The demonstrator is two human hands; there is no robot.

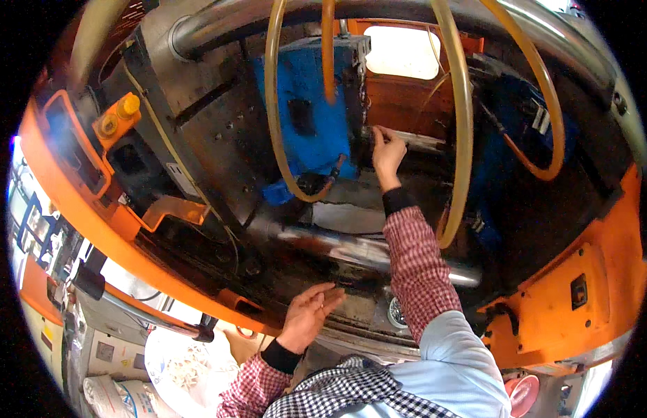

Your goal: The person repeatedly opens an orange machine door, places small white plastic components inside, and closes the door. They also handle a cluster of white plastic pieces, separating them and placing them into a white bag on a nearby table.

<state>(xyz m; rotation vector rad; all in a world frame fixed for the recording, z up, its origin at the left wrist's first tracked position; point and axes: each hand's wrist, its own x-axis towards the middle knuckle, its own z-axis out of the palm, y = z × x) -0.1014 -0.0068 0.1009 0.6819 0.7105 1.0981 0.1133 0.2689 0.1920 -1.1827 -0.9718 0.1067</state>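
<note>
My right hand (388, 155) reaches far into the machine, beside the right edge of a blue metal mould block (311, 104). Its fingers are pinched together close to the block's dark face; whatever may be between them is too small to make out. Nearer to me, my left hand (311, 317) hovers low over the machine's front edge. The fingers of that hand are stretched out, and I see nothing held in it. A polished steel bar (337, 245) passes beneath my right forearm. Behind the bar lies a pale sheet (348, 218).
Yellowish hoses (461, 104) loop down around my right arm. Another thick steel bar (260, 29) crosses above. A second blue block (508, 150) stands at the right. Orange guards (557, 306) flank the opening. A white bag (187, 373) with small pale parts sits at the lower left.
</note>
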